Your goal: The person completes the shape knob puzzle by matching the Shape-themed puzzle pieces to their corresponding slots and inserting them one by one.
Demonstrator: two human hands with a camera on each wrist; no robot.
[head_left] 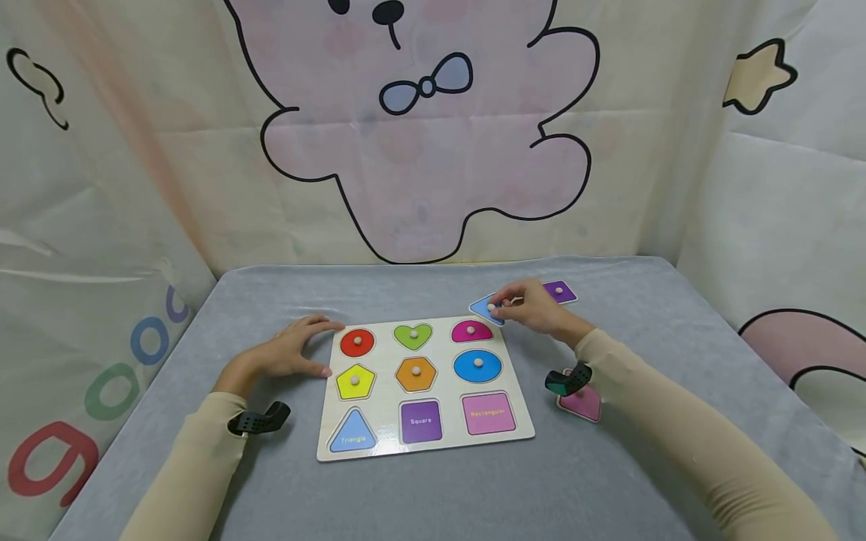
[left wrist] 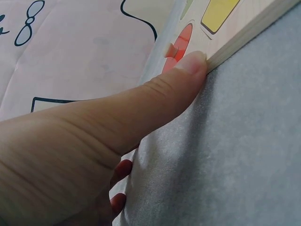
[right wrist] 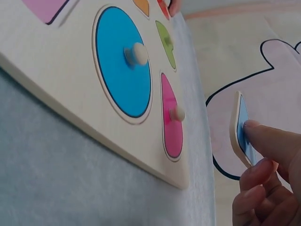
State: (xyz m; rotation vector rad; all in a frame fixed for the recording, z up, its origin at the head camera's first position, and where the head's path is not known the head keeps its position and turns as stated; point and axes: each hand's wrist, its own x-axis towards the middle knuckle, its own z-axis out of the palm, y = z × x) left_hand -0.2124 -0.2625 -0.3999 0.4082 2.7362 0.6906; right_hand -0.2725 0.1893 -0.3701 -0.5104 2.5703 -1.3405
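In the head view a white shape-puzzle board (head_left: 386, 421) lies on the table. My right hand (head_left: 534, 306) pinches a blue triangle piece (head_left: 480, 306) by its knob, at the board's far right corner. The right wrist view shows that piece (right wrist: 241, 121) held on edge, clear of the board. My left hand (head_left: 287, 352) is spread along the board's left edge, its thumb (left wrist: 183, 70) touching the edge. Knobbed pieces sit in the upper two rows, including a blue oval (head_left: 467, 370). The nearest row shows printed Triangle (head_left: 354, 436), Square (head_left: 421, 432) and Rectangular (head_left: 489, 421) recesses.
A purple piece (head_left: 561, 291) lies on the grey cloth beyond my right hand. Another piece, pink (head_left: 583, 404), lies right of the board, partly covered by my right wrist strap (head_left: 568, 381). A printed curtain (head_left: 419, 188) stands behind the table.
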